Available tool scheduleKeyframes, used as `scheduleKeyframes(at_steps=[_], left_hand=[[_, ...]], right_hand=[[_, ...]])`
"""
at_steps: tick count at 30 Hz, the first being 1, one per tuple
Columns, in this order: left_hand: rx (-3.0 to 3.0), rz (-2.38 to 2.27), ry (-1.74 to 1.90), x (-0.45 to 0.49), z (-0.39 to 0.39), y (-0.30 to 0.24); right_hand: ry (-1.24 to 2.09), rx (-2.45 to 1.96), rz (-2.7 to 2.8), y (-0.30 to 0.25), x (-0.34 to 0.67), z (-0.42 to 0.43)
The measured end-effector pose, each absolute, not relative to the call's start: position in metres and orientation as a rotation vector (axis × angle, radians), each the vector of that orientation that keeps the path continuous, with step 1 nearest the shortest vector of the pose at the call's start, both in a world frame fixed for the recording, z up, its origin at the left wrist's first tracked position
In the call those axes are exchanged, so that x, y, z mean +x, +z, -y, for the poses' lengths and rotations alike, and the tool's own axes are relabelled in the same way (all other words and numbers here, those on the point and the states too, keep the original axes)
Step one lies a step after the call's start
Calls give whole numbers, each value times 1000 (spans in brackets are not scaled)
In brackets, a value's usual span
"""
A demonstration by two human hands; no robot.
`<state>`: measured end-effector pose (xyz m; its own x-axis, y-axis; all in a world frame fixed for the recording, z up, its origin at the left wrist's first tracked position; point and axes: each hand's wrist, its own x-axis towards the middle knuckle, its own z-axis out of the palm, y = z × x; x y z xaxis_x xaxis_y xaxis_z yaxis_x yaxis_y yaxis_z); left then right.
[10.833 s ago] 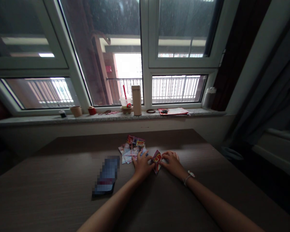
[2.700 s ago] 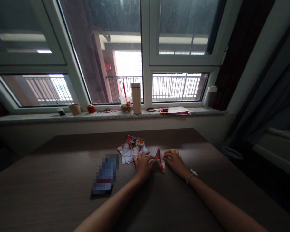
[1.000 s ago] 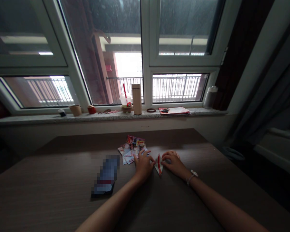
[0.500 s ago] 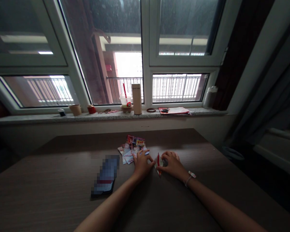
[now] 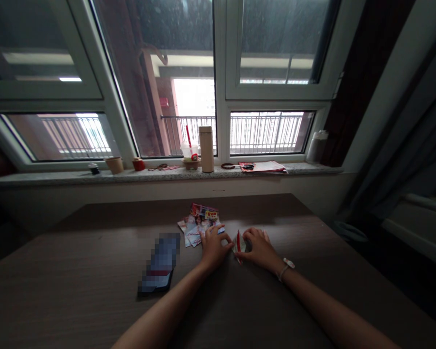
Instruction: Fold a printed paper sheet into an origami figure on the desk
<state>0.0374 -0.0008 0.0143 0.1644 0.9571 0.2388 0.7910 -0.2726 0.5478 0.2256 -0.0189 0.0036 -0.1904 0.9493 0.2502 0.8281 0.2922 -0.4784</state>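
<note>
Between my hands is a small folded piece of paper [image 5: 239, 242], pale with a red strip, its point turned up, on the dark brown table. My right hand [image 5: 260, 247] grips its right side, thumb in front and fingers curled behind; a bracelet circles that wrist. At the paper's left edge, the thumb and forefinger of my left hand [image 5: 214, 248] close in a pinch. The other left fingers rest by a loose pile of colourful printed paper pieces [image 5: 196, 225], partly covering its near right side.
A phone [image 5: 160, 264], its screen pixelated, lies left of my left forearm. Along the stone windowsill stand a tan flask [image 5: 206, 150], a plastic cup with a red straw [image 5: 189, 151], a paper cup [image 5: 114, 165], scissors [image 5: 247, 166] on printed sheets [image 5: 269, 167] and a grey bottle [image 5: 317, 147].
Almost nothing differs. Both hands keep their places at the folded paper, and its lower tip sits very slightly higher. The whole view has shifted a touch.
</note>
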Motion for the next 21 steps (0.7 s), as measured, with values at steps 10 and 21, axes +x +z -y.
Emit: scheduleKeyframes(at_steps=[10,21], left_hand=[[2134,-1678,830,37,-1,10],[2143,-1610,793,37,1,14]], right_hand=[[436,-1488,2193,11,239,23],[497,-1343,1943,-2,242,8]])
